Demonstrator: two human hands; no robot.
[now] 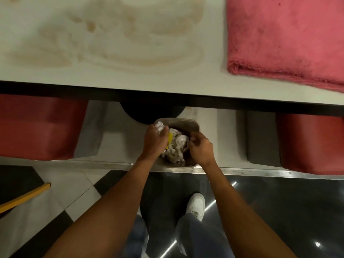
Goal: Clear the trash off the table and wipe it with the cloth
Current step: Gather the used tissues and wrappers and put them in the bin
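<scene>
A small grey bin (193,125) stands on the floor below the table's near edge, with crumpled paper trash (176,146) inside. Over its left side, my left hand (155,142) is shut on a crumpled white paper ball (160,126) and a yellow scrap (169,139). My right hand (201,148) hovers over the bin's right side, fingers curled, nothing visible in it. A folded pink cloth (283,40) lies on the white table (130,79) at the right. Brown smeared stains (115,43) cover the table's left and middle.
Red seats stand under the table at the left (39,127) and right (312,144). A dark round table base (150,112) sits just behind the bin. A metal floor strip (260,173) runs across below it. My white shoe (196,205) is on dark glossy floor.
</scene>
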